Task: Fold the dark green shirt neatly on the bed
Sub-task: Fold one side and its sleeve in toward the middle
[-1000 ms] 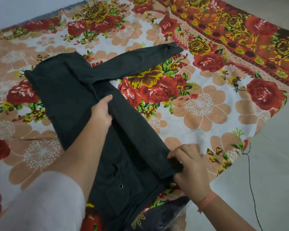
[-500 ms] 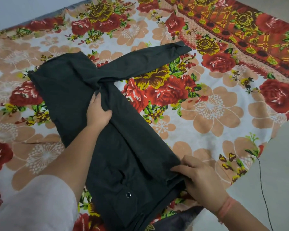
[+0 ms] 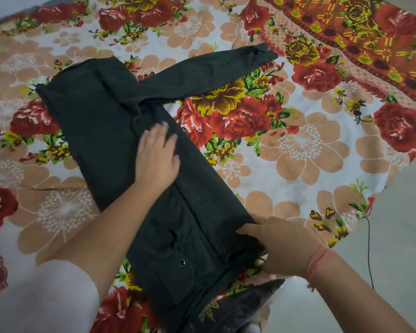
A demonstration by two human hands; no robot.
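Note:
The dark green shirt (image 3: pixel 101 121) lies on the floral bedsheet (image 3: pixel 303 145), its right side folded over the body in a long diagonal strip. One sleeve (image 3: pixel 209 73) stretches out toward the upper right. My left hand (image 3: pixel 157 155) lies flat with fingers spread on the folded panel near the shirt's middle. At the near right corner of the fold, by the hem, my right hand (image 3: pixel 283 243) rests with its fingers on the cloth edge. A snap button (image 3: pixel 181 262) shows on a pocket near the hem.
The bed's near right edge runs diagonally, with pale floor (image 3: pixel 399 236) beyond it. A thin black cord (image 3: pixel 369 248) hangs off that edge. Another dark garment with a yellow print (image 3: pixel 238 306) lies at the bottom edge by the hem.
My left hand has let go of the fold and opened flat, sliding a little toward the shoulder. My right hand stays at the hem corner.

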